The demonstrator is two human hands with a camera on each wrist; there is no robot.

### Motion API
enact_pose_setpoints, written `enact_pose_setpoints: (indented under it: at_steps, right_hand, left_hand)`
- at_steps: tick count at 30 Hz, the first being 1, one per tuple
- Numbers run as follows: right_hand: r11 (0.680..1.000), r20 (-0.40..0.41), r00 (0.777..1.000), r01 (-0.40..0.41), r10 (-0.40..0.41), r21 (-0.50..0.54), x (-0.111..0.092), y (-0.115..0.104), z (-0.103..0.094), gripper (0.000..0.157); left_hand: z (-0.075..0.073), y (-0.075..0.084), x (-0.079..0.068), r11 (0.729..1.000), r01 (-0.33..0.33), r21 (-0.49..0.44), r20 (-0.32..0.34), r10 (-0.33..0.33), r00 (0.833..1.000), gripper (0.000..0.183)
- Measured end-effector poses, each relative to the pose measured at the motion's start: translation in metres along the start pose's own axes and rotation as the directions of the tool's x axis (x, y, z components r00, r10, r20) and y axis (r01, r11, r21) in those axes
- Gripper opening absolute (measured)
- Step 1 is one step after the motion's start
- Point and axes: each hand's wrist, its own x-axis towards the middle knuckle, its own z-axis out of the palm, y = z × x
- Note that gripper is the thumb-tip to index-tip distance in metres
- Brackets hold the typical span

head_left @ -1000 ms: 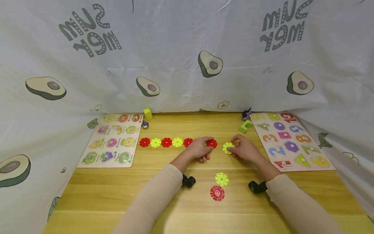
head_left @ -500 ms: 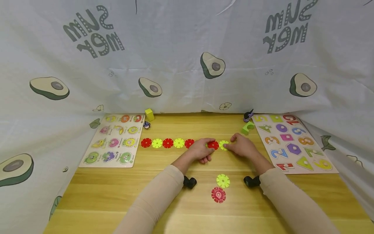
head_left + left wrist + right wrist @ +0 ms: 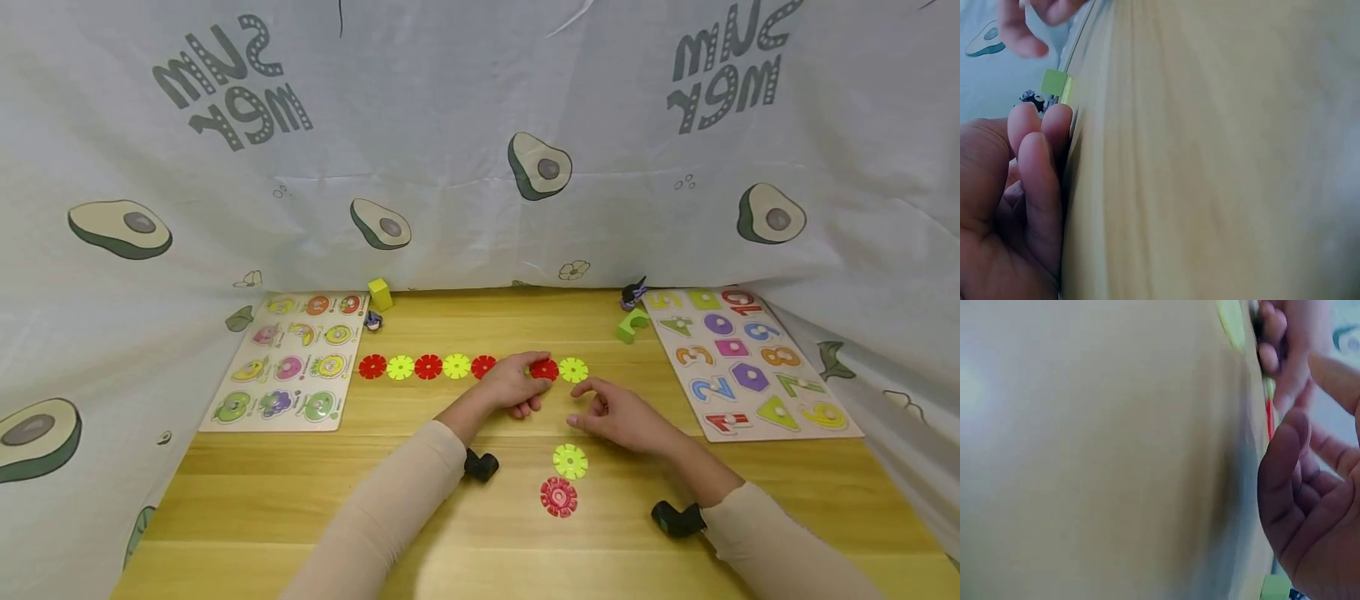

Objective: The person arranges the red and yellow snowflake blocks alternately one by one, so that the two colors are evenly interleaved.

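Observation:
A row of flat, notched plastic discs in alternating red and yellow runs across the table. At its right part, my left hand (image 3: 513, 385) holds a red disc (image 3: 545, 369) between thumb and forefinger, covering part of the row. A yellow disc (image 3: 573, 370) lies against that red one as the row's right end. My right hand (image 3: 626, 419) hovers to the lower right of it, thumb and forefinger spread, with nothing between them. Nearer the front lie a loose yellow disc (image 3: 570, 461) and a red disc (image 3: 558, 497), their rims close together.
A fruit puzzle board (image 3: 281, 362) lies on the left, a number and shape board (image 3: 750, 367) on the right. Along the back stand a yellow block (image 3: 380, 294), a green arched block (image 3: 632, 325) and small dark figures (image 3: 633, 293). A white cloth (image 3: 450, 125) hangs behind.
The right hand brought the yellow disc left against the red one, let it go, and drew back toward the front right. The left hand stayed on its red disc.

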Motion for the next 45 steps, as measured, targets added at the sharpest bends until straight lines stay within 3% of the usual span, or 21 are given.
enact_pose_setpoints:
  at_steps: [7, 15, 25, 31, 37, 40, 45]
  right_hand:
    - [0.989, 0.152, 0.977, 0.143, -0.146, 0.03, -0.029, -0.008, 0.015, 0.045]
    - [0.983, 0.313, 0.933, 0.179, -0.18, 0.033, -0.048, -0.011, 0.031, 0.051]
    - [0.971, 0.32, 0.928, 0.226, -0.189, -0.083, -0.05, -0.013, 0.037, 0.041]
    - [0.97, 0.297, 0.936, 0.224, -0.186, -0.099, -0.05, -0.014, 0.04, 0.038]
    - [0.98, 0.279, 0.94, 0.195, -0.197, 0.036, -0.052, -0.013, 0.039, 0.028]
    - [0.982, 0.27, 0.947, 0.143, -0.173, 0.127, -0.052, -0.013, 0.034, 0.026]
    - [0.951, 0.222, 0.969, 0.039, -0.111, 0.305, -0.046, -0.009, 0.018, 0.029]
  left_hand:
    - [0.008, 0.011, 0.005, 0.998, -0.06, -0.019, 0.049, 0.061, 0.997, 0.054]
    - [0.025, 0.019, 0.014, 0.998, -0.07, -0.011, 0.009, 0.07, 0.998, 0.052]
    - [0.034, 0.024, 0.017, 0.998, -0.027, 0.056, -0.075, 0.031, 0.997, 0.049]
    - [0.038, 0.024, 0.019, 0.998, 0.013, 0.056, -0.086, -0.009, 0.996, 0.047]
    - [0.04, 0.022, 0.019, 0.998, 0.016, 0.067, -0.087, -0.01, 0.996, 0.047]
    - [0.041, 0.022, 0.018, 0.997, 0.017, 0.069, -0.089, -0.011, 0.996, 0.046]
    - [0.041, 0.022, 0.018, 0.998, -0.002, 0.065, -0.078, 0.007, 0.997, 0.046]
